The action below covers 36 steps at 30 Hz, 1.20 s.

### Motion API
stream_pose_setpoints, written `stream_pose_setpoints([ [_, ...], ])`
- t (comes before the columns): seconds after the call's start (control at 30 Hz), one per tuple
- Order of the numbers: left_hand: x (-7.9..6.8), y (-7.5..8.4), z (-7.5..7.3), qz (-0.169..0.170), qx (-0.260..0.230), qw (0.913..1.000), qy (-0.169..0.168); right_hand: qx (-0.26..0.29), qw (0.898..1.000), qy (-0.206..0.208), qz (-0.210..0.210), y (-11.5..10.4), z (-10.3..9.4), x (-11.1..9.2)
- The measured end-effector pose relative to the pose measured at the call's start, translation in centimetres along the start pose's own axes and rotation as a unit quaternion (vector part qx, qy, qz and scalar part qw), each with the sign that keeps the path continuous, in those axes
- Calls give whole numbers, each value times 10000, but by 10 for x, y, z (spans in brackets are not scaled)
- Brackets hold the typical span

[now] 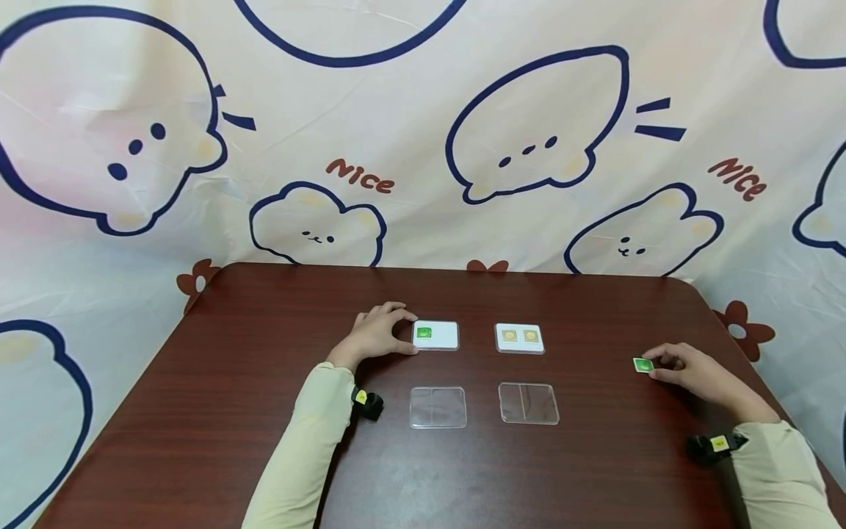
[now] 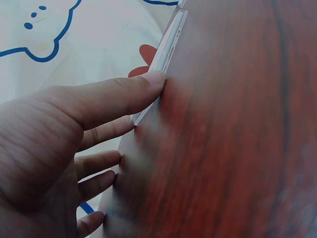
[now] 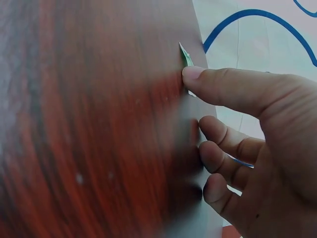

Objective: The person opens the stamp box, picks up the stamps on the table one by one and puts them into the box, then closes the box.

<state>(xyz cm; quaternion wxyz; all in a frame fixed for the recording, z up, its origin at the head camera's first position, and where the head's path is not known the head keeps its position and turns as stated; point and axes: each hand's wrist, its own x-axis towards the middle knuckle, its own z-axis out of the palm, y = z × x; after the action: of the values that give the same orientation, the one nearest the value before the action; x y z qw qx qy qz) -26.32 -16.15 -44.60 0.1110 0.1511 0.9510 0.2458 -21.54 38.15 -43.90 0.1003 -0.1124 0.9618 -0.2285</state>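
My left hand (image 1: 378,336) holds the left end of a flat white-backed plastic case (image 1: 444,339) between thumb and index finger. One small green square (image 1: 424,333) lies in the case's left half. In the left wrist view, the thumb (image 2: 143,85) presses the edge of the case, and the other fingertips touch the table. Far to the right, my right hand (image 1: 690,373) pinches another green square card (image 1: 642,364) at the tabletop. The right wrist view shows that card (image 3: 185,54) edge-on and slightly tilted; the thumb covers part of it.
A second white-backed case (image 1: 519,349) with two yellowish squares lies to the right of the first. Nearer on the brown table (image 1: 595,470) are two clear plastic covers, the left cover (image 1: 449,408) and the right cover (image 1: 538,404). A printed cloth (image 1: 423,117) hangs behind.
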Motion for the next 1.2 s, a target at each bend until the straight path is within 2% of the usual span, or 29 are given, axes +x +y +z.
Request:
stream_pose_setpoints([
  [0.27, -1, 0, -3, -18, 21, 10000, -2, -119, 9999, 113, 50, -15, -1, 11],
  [0.57, 0, 2, -5, -25, 35, 10000, 19, -9, 9999, 156, 71, -56, -15, 34],
  [0.83, 0, 3, -3, -12, 8, 10000, 11, -35, 9992, 195, -336, -104, -14, 56],
  [1.2, -2, 0, 0, -46, 30, 10000, 13, 50, 9961, 46, -883, -160, 8, 85],
])
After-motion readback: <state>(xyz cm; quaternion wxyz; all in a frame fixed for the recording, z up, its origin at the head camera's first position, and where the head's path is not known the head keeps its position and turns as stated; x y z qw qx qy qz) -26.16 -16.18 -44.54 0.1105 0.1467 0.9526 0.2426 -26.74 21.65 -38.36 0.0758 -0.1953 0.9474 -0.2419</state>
